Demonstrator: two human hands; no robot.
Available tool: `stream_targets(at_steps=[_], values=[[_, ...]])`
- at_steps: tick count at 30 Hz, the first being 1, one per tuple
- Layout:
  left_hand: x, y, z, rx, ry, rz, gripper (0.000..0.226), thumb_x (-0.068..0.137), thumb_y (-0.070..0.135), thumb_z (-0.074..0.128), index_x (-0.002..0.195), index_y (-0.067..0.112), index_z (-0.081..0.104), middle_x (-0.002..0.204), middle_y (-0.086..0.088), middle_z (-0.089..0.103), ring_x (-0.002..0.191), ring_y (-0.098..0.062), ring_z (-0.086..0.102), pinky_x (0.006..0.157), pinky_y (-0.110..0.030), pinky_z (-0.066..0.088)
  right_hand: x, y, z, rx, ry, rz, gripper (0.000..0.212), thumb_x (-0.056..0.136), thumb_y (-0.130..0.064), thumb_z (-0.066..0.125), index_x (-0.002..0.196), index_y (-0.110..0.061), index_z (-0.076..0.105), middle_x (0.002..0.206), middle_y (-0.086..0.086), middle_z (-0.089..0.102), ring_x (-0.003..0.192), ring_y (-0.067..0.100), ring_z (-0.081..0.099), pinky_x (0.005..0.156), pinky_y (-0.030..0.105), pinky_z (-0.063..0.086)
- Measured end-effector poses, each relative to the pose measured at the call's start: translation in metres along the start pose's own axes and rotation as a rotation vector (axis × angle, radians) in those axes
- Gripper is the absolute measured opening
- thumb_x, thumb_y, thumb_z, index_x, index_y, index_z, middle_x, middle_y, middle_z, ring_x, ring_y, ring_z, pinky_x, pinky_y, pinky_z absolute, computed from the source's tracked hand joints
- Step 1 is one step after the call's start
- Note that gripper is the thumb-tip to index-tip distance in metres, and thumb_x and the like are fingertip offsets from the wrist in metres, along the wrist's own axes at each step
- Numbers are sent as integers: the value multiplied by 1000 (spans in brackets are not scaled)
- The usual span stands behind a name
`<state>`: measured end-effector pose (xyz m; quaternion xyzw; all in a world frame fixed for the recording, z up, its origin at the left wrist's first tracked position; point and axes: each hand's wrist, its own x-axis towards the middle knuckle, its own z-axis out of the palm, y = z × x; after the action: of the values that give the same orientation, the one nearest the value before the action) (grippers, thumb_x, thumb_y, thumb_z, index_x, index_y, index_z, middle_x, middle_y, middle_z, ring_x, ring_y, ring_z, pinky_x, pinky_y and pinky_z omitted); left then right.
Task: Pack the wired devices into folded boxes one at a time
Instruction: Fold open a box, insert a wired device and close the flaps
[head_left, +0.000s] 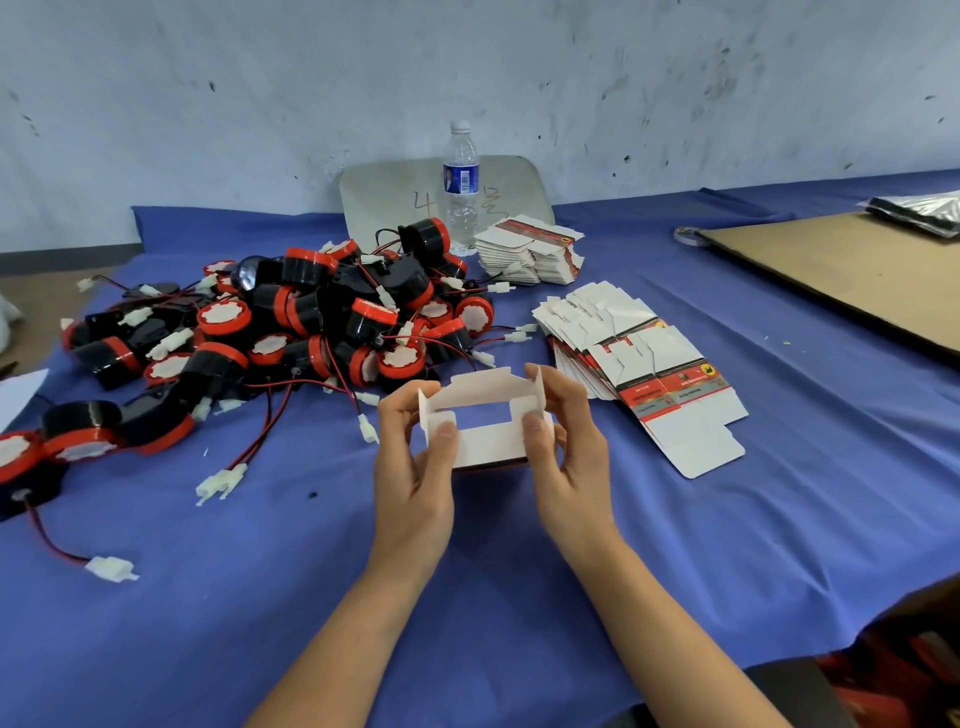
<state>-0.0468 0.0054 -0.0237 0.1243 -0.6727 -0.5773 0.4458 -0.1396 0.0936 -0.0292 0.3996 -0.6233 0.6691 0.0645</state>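
A small white cardboard box (485, 415), opened up with its flaps standing, is held above the blue tablecloth (291, 561) at the centre. My left hand (413, 462) grips its left end, thumb on the front panel. My right hand (566, 452) grips its right end the same way. Behind them lies a heap of black and red round wired devices (322, 322) with red and black wires and white plugs. Flat unfolded boxes (639, 364) fan out to the right of the box.
A second stack of flat boxes (530, 254) sits behind, beside a water bottle (461, 187) and a grey tray (395, 197) leaning on the wall. A brown board (841, 275) lies at the right. Loose devices (78, 431) trail off to the left edge.
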Motion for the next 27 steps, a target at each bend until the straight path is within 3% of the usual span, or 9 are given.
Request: stream_targets(at_steps=[3, 5, 9, 13, 16, 20, 23, 27], values=[[1, -1, -1, 34, 12, 10, 25, 92, 19, 47, 110, 36, 48, 99, 28, 56, 89, 5, 56, 72, -9, 44, -1, 2, 0, -34, 6, -16, 34, 93, -32, 45, 122, -48, 44, 114, -30, 56, 99, 2, 58, 79, 9, 42], [1, -1, -1, 74, 19, -10, 32, 91, 20, 46, 104, 49, 50, 97, 28, 59, 85, 5, 56, 69, -8, 44, -2, 1, 2, -34, 38, -50, 32, 91, -29, 50, 116, -49, 43, 112, -26, 58, 93, 0, 59, 74, 8, 43], [3, -4, -2, 85, 72, -88, 44, 88, 22, 43, 97, 63, 54, 96, 29, 64, 87, 6, 60, 68, -8, 46, -3, 4, 3, -77, 33, -185, 17, 92, -22, 58, 108, -26, 55, 117, 2, 64, 105, 10, 61, 85, 18, 45], [3, -6, -2, 81, 87, -101, 44, 86, 24, 43, 98, 64, 55, 99, 28, 65, 93, 2, 62, 70, -10, 47, -3, 3, 2, -119, 12, -229, 21, 91, -20, 59, 111, -22, 66, 115, 9, 63, 99, 16, 62, 84, 19, 48], [4, -9, -3, 66, 94, -112, 37, 86, 25, 42, 103, 54, 57, 101, 24, 67, 96, -2, 63, 72, -10, 47, -3, 1, 2, -117, -16, -217, 22, 90, -19, 61, 109, -13, 69, 114, 13, 62, 99, 18, 63, 82, 19, 49], [4, -7, -6, 157, 33, 27, 44, 91, 25, 43, 116, 60, 48, 115, 25, 60, 109, -2, 57, 84, -12, 44, -4, 0, 3, -131, -86, -138, 27, 89, -29, 59, 103, -12, 74, 120, 5, 61, 111, 25, 60, 89, 31, 48], [3, -5, -5, 160, -2, 188, 57, 89, 33, 55, 134, 57, 30, 131, 29, 48, 122, -4, 50, 88, -12, 45, -3, -1, 4, -39, -61, -37, 26, 95, -23, 51, 107, -16, 72, 119, 1, 62, 113, 13, 59, 89, 22, 44], [4, -11, -7, 300, -75, 363, 54, 88, 34, 61, 137, 44, 39, 146, 20, 36, 136, -5, 38, 98, -24, 45, 1, 1, 1, 76, 14, 55, 27, 97, -12, 46, 109, -22, 68, 117, -5, 62, 114, 10, 57, 89, 20, 44]])
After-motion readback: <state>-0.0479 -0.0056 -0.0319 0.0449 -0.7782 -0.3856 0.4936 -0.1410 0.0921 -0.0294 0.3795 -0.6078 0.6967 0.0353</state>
